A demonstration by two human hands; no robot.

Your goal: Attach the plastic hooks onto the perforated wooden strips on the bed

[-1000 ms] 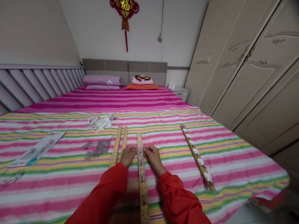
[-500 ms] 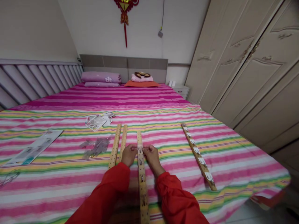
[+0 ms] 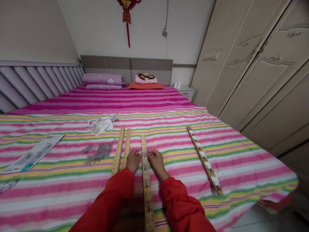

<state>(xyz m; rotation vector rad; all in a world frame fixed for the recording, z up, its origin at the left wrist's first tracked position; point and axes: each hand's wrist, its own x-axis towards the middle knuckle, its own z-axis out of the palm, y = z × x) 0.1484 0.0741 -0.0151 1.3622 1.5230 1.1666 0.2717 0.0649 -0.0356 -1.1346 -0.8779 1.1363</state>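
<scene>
A narrow wooden strip [image 3: 147, 190] dotted with small holes lies lengthwise in front of me. Several small metal rings [image 3: 145, 167] sit along its middle. My left hand [image 3: 134, 160] is closed in a pinch at the strip's left edge, near its far end. Opposite it, my right hand [image 3: 156, 161] pinches at the right edge. Between the fingertips is a small shiny piece [image 3: 144, 154] on the strip, too small to make out. Whether either pinch holds part of it cannot be seen.
Two more holed wooden strips [image 3: 118, 151] lie left of my hands. Farther left are small clear plastic bags [image 3: 100, 151], packets [image 3: 98, 125] and a long white card [image 3: 36, 153]. At right lies a strip [image 3: 204, 158] bearing white tags with rings. All rest on a striped bedspread [image 3: 178, 138].
My fingertips, which met over the strip, have drawn slightly apart to its two sides, and the small shiny piece shows between them. The view has shifted a little.
</scene>
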